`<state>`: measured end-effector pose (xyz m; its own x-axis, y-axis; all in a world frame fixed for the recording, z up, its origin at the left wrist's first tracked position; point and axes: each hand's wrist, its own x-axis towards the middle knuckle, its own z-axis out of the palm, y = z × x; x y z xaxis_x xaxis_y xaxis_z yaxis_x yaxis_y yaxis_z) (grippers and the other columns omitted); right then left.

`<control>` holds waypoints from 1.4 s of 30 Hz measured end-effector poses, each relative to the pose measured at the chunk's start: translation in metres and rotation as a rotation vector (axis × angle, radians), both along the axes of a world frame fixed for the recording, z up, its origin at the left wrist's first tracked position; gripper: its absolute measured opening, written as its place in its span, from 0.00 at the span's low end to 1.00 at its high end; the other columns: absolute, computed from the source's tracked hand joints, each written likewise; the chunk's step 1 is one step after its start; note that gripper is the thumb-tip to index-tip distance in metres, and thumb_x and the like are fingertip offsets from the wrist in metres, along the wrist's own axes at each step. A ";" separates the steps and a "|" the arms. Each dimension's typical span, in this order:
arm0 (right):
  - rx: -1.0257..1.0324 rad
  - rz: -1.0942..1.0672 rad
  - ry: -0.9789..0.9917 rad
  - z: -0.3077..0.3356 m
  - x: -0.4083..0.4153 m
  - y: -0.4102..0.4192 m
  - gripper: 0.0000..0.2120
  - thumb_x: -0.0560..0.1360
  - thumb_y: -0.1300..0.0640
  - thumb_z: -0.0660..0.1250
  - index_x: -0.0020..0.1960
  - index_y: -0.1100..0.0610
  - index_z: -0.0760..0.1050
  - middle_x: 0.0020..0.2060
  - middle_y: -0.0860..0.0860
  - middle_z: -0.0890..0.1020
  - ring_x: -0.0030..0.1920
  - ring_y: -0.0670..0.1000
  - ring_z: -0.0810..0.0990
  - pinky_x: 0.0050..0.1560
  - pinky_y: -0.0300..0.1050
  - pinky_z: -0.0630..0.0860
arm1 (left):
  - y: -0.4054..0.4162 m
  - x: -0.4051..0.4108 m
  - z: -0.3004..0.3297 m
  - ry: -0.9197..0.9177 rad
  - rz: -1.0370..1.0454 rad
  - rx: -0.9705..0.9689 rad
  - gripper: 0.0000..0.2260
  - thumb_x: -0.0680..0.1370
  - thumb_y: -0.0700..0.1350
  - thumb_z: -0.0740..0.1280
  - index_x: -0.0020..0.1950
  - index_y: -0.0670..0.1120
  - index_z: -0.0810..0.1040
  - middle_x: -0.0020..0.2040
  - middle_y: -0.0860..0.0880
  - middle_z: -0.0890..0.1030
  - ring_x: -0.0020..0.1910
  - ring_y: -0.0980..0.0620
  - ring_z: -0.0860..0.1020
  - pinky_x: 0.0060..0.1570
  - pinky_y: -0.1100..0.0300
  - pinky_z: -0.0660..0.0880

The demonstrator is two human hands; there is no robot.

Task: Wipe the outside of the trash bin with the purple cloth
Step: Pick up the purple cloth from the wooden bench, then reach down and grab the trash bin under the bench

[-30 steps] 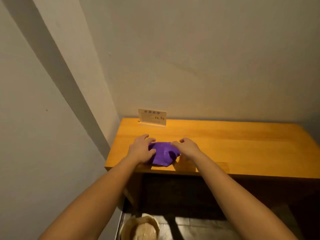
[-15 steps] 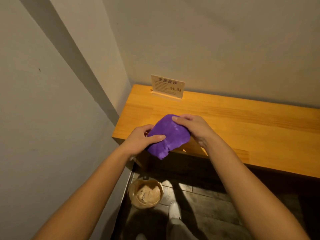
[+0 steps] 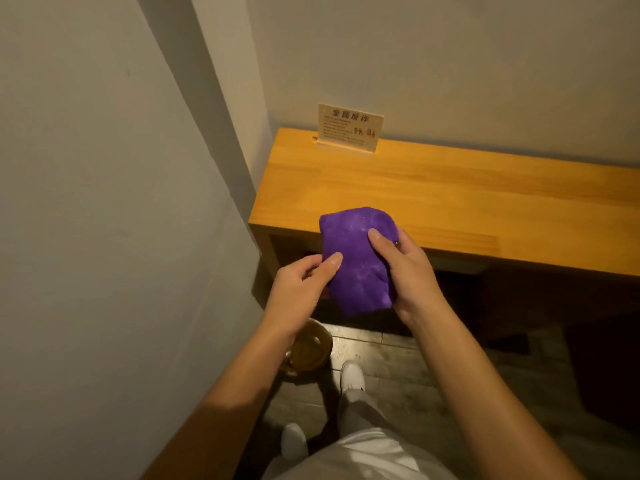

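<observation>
While past table edge (image 3: 381, 244), purple cloth (image 3: 356, 261) — both-handed.

Warm, dim light falls from above onto the wooden surface (image 3: 450, 188) and grey walls, leaving the floor (image 3: 398, 362) beneath in deep shadow with one pale glint, a broad diagonal shadow on the left wall, wide-angle bending at the edges, and soft grain throughout.

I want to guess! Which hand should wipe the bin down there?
Probably the right hand: it wraps the purple cloth more fully. The left hand only pinches its edge, though its arm is directly above the trash bin.
</observation>
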<state>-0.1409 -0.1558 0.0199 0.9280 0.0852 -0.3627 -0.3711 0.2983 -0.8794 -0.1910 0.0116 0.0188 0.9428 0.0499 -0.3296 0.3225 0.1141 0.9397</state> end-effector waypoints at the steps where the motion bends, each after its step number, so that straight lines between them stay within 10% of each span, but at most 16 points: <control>1: -0.020 0.020 0.002 -0.002 -0.013 0.002 0.16 0.76 0.49 0.75 0.62 0.49 0.81 0.55 0.53 0.88 0.55 0.55 0.87 0.48 0.50 0.84 | 0.008 -0.010 -0.003 0.016 -0.005 0.000 0.22 0.77 0.57 0.72 0.67 0.49 0.79 0.55 0.52 0.86 0.56 0.53 0.84 0.53 0.57 0.82; 4: -0.090 0.124 -0.018 -0.005 -0.055 0.015 0.16 0.75 0.45 0.74 0.61 0.45 0.82 0.56 0.51 0.87 0.55 0.54 0.87 0.50 0.49 0.84 | 0.031 -0.037 -0.010 0.040 -0.022 -0.077 0.35 0.71 0.60 0.75 0.75 0.54 0.69 0.63 0.57 0.80 0.61 0.56 0.81 0.59 0.56 0.81; 10: -0.533 0.047 -0.153 -0.011 -0.116 0.039 0.28 0.76 0.45 0.75 0.74 0.41 0.70 0.61 0.40 0.80 0.58 0.45 0.82 0.52 0.43 0.82 | 0.045 -0.082 -0.026 0.108 0.033 -0.168 0.08 0.75 0.50 0.76 0.54 0.56 0.83 0.51 0.55 0.87 0.54 0.52 0.85 0.50 0.54 0.84; 16: -0.859 0.468 -0.360 -0.033 -0.162 0.047 0.45 0.69 0.39 0.77 0.79 0.37 0.57 0.78 0.42 0.64 0.71 0.46 0.72 0.63 0.43 0.78 | 0.032 -0.106 -0.043 0.110 0.124 0.009 0.04 0.77 0.53 0.74 0.50 0.57 0.81 0.46 0.56 0.86 0.49 0.54 0.85 0.44 0.59 0.84; 20: -0.918 0.361 -0.247 -0.055 -0.173 0.032 0.40 0.72 0.49 0.78 0.78 0.42 0.62 0.67 0.45 0.76 0.60 0.47 0.79 0.58 0.46 0.82 | 0.018 -0.114 -0.055 0.177 0.041 0.021 0.06 0.81 0.52 0.69 0.53 0.53 0.84 0.47 0.50 0.87 0.49 0.51 0.86 0.44 0.58 0.84; 26: -0.764 0.189 -0.037 -0.097 -0.173 -0.030 0.18 0.77 0.53 0.73 0.62 0.41 0.72 0.47 0.41 0.82 0.47 0.44 0.84 0.45 0.39 0.80 | -0.006 -0.098 -0.083 0.261 0.079 0.099 0.12 0.83 0.51 0.66 0.56 0.46 0.84 0.46 0.46 0.88 0.43 0.50 0.87 0.40 0.62 0.83; 33: -0.549 -0.032 0.206 -0.188 -0.165 -0.105 0.06 0.78 0.47 0.73 0.53 0.45 0.78 0.47 0.47 0.86 0.50 0.54 0.86 0.51 0.50 0.81 | -0.033 -0.091 -0.192 0.326 0.033 0.542 0.23 0.84 0.51 0.62 0.79 0.52 0.64 0.74 0.48 0.73 0.71 0.45 0.73 0.71 0.45 0.71; 42: -0.327 -0.129 0.404 -0.387 -0.139 -0.108 0.16 0.82 0.52 0.68 0.68 0.53 0.74 0.61 0.53 0.83 0.61 0.56 0.83 0.62 0.54 0.81 | -0.017 -0.091 -0.425 0.497 -0.406 0.872 0.13 0.82 0.51 0.64 0.64 0.48 0.76 0.59 0.46 0.82 0.55 0.47 0.81 0.52 0.52 0.82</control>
